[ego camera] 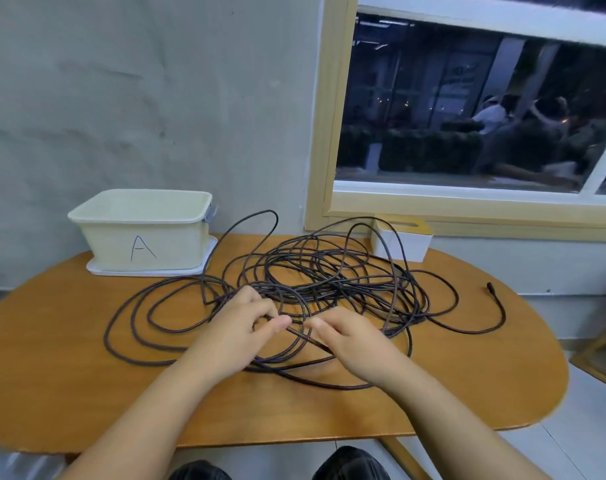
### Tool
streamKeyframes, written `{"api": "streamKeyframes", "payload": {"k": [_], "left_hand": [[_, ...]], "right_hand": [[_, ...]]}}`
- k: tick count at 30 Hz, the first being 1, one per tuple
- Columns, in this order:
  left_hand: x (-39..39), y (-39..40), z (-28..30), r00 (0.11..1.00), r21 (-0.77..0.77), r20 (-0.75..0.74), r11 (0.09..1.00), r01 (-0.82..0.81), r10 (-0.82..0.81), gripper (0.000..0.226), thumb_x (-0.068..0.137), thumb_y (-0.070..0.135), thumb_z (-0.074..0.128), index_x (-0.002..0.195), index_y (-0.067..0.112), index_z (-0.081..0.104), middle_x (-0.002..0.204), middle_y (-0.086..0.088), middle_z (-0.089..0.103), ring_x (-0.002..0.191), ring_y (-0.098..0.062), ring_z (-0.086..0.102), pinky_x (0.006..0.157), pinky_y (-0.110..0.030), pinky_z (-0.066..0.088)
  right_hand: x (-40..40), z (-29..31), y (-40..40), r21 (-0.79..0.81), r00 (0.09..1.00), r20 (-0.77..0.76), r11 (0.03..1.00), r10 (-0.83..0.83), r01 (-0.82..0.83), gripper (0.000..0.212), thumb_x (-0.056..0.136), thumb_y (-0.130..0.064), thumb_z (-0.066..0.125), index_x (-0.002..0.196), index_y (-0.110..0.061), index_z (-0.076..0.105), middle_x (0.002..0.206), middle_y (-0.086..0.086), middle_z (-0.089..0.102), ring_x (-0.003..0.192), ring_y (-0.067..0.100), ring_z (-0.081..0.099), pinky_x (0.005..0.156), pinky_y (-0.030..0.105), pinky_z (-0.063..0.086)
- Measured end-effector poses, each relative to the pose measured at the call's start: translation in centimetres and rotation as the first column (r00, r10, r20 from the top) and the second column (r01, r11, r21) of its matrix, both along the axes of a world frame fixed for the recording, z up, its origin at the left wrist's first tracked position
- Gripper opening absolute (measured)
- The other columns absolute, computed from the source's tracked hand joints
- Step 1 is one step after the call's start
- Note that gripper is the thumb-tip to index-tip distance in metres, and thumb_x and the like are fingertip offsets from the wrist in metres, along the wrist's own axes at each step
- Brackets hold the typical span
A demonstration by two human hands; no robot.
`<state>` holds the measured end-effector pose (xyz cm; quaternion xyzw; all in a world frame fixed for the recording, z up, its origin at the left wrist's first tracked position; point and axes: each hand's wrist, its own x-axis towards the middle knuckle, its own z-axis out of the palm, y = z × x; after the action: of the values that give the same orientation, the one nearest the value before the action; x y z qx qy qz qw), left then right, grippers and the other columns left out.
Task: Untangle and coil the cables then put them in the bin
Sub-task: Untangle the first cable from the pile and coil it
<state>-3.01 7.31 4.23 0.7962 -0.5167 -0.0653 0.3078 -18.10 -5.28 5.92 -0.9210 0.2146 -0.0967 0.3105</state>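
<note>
The left hand reaches in over the near edge of the wooden tabletop, fingers curled, pinching a strand of the tangled dark cable. Just beside it, the right hand holds the same strand with curled fingers. The cable sprawls in loose loops across the middle of the tabletop. The cream bin marked "A" stands at the back left; a white box with a yellow lid at the back right, loops rising before it.

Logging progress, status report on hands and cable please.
Left hand and right hand pinch one strand. Cable still tangled on table. Bin holds none.
</note>
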Motion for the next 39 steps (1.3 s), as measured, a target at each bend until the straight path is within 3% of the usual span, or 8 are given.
{"api": "streamKeyframes", "payload": {"k": [5, 8, 15, 18, 23, 28, 35, 39], "left_hand": [[1.2, 0.2, -0.1, 0.998, -0.048, 0.067, 0.999, 0.015, -0.012, 0.027, 0.088, 0.038, 0.059, 0.065, 0.027, 0.048, 0.092, 0.013, 0.039, 0.093, 0.004, 0.039, 0.073, -0.016, 0.031], [1.9, 0.3, 0.4, 0.998, -0.097, 0.062, 0.995, 0.021, -0.015, 0.021, 0.085, 0.018, 0.061, 0.074, 0.031, 0.049, 0.096, 0.019, 0.038, 0.099, 0.007, 0.038, 0.078, -0.010, 0.031], [4.5, 0.6, -0.1, 0.998, -0.092, 0.049, 0.995, -0.034, 0.039, 0.089, 0.080, -0.018, 0.041, 0.134, 0.048, 0.019, 0.139, 0.038, -0.010, 0.124, 0.029, -0.004, 0.098, -0.008, 0.025], [5.4, -0.1, -0.5, 0.995, -0.068, 0.011, 0.992, -0.102, 0.103, 0.087, 0.084, -0.017, 0.040, 0.145, 0.040, 0.012, 0.141, 0.033, 0.000, 0.129, 0.016, 0.007, 0.100, -0.002, 0.015], [7.6, -0.6, -1.7, 0.982, -0.007, -0.022, 0.982, -0.186, 0.186, 0.078, 0.088, -0.013, 0.038, 0.144, 0.039, 0.022, 0.135, 0.026, 0.026, 0.123, 0.010, 0.024, 0.101, -0.008, 0.021], [9.5, 0.1, -3.5, 0.971, 0.035, -0.050, 0.972, -0.232, 0.233, 0.075, 0.087, -0.016, 0.035, 0.137, 0.040, 0.033, 0.126, 0.019, 0.041, 0.113, 0.004, 0.038, 0.096, -0.012, 0.030], [10.0, -0.2, -3.8, 0.969, 0.029, -0.055, 0.971, -0.239, 0.241, 0.071, 0.087, -0.015, 0.036, 0.136, 0.037, 0.037, 0.127, 0.022, 0.039, 0.111, 0.006, 0.037, 0.098, -0.013, 0.030], [9.4, -0.8, -2.8, 0.978, -0.006, -0.034, 0.978, -0.208, 0.208, 0.066, 0.088, -0.014, 0.037, 0.133, 0.034, 0.043, 0.136, 0.021, 0.037, 0.116, 0.001, 0.041, 0.102, -0.018, 0.031]], "right_hand": [[4.4, -1.2, -7.9, -0.497, 0.932, -0.005, 0.810, -0.363, 0.312, 0.049, 0.092, -0.021, 0.054, 0.139, -0.028, 0.040, 0.155, 0.011, 0.015, 0.144, 0.029, 0.006, 0.114, 0.046, 0.018], [6.6, -1.5, -11.6, -0.602, 0.874, -0.143, 0.742, -0.465, 0.296, 0.067, 0.089, -0.008, 0.053, 0.145, -0.028, 0.023, 0.157, 0.015, -0.008, 0.144, 0.037, -0.009, 0.115, 0.055, 0.011], [9.5, -2.2, -15.1, -0.756, 0.813, -0.250, 0.630, -0.526, 0.175, 0.085, 0.088, -0.017, 0.061, 0.151, -0.022, 0.004, 0.157, 0.018, -0.009, 0.144, 0.037, -0.007, 0.114, 0.057, 0.014], [11.8, -3.2, -14.8, -0.811, 0.867, -0.239, 0.581, -0.437, 0.069, 0.084, 0.087, -0.022, 0.062, 0.150, -0.024, 0.006, 0.157, 0.016, -0.009, 0.144, 0.038, -0.005, 0.113, 0.060, 0.009], [16.1, -4.9, -13.7, -0.688, 0.880, -0.457, 0.678, -0.129, -0.258, 0.061, 0.092, -0.043, 0.054, 0.145, -0.033, 0.026, 0.152, 0.010, 0.021, 0.137, 0.036, 0.018, 0.107, 0.051, 0.029], [17.7, -6.8, -13.4, -0.647, 0.821, -0.567, 0.652, -0.064, -0.395, 0.031, 0.096, -0.019, 0.050, 0.126, -0.012, 0.055, 0.128, 0.010, 0.049, 0.122, 0.031, 0.035, 0.095, 0.041, 0.042], [16.4, -4.5, -15.0, -0.486, 0.878, -0.479, 0.826, 0.021, -0.285, 0.042, 0.098, -0.045, 0.038, 0.098, -0.010, 0.061, 0.092, 0.005, 0.062, 0.091, 0.023, 0.058, 0.077, 0.033, 0.048], [11.5, -0.9, -15.5, -0.485, 0.990, -0.040, 0.869, -0.132, 0.096, 0.038, 0.101, -0.041, 0.032, 0.117, -0.018, 0.057, 0.087, 0.005, 0.065, 0.085, 0.025, 0.063, 0.069, 0.035, 0.048]]}}
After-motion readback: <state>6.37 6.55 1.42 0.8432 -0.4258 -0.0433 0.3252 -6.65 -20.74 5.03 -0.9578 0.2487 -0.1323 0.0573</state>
